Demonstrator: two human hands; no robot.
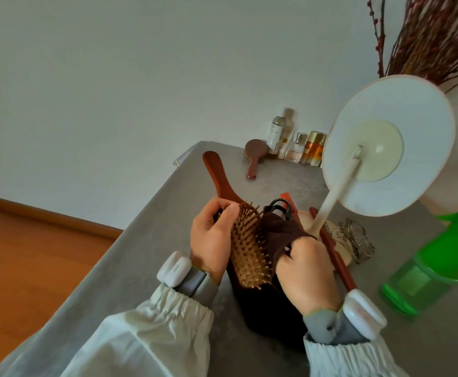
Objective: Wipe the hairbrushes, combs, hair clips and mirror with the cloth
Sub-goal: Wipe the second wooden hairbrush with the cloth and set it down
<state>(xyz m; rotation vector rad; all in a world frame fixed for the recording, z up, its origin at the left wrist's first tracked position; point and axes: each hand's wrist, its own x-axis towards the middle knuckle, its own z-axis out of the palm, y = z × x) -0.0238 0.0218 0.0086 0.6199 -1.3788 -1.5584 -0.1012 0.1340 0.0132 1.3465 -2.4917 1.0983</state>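
Note:
My left hand (211, 240) grips a large wooden paddle hairbrush (247, 248) by the side of its head, bristles up, its handle pointing away. My right hand (306, 273) holds a dark brown cloth (274, 235) bunched against the brush's right edge; the cloth hangs down to the table. A small round wooden hairbrush (253, 156) lies at the back. A red-brown comb (336, 259) lies to the right of my right hand. A clear hair clip (357, 240) and a black clip (282, 206) lie near the white round mirror (388, 142) on its stand.
A green spray bottle (437, 257) stands at the right. Several cosmetic bottles (296, 142) line the back wall. Dried red branches (434, 36) rise behind the mirror. The grey-covered table (141, 254) drops off at its left edge to a wooden floor.

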